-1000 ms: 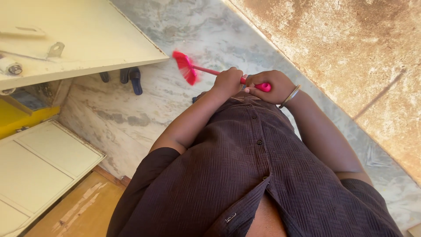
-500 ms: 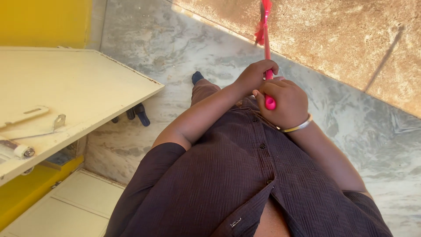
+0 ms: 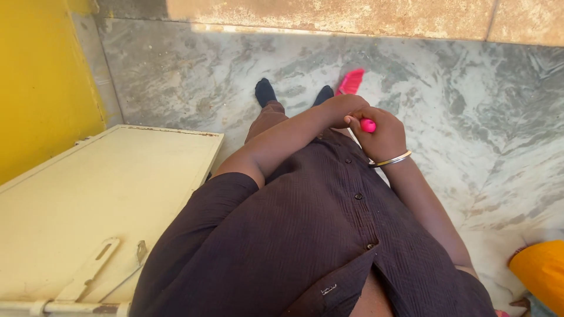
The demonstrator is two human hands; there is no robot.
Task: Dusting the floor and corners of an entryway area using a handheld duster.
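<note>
Both my hands grip a pink-red broom in front of my chest. My left hand [image 3: 339, 110] wraps the stick lower down, and my right hand [image 3: 380, 134], with a metal bangle at the wrist, closes over the pink top end of the handle [image 3: 368, 125]. The broom's red bristles [image 3: 351, 81] rest on the grey marbled floor [image 3: 194, 70] just right of my two dark-socked feet [image 3: 265, 91]. Most of the stick is hidden behind my hands.
A cream metal door [image 3: 100, 205] with a latch stands open at my left, next to a yellow wall [image 3: 41, 82]. A rough brown slab [image 3: 329, 14] borders the floor ahead. Something orange [image 3: 540, 270] shows at the lower right corner.
The broom swung from pointing left, then up onto the brown slab, and now its bristles lie close by my feet. My view turned, so the door now lies lower left.
</note>
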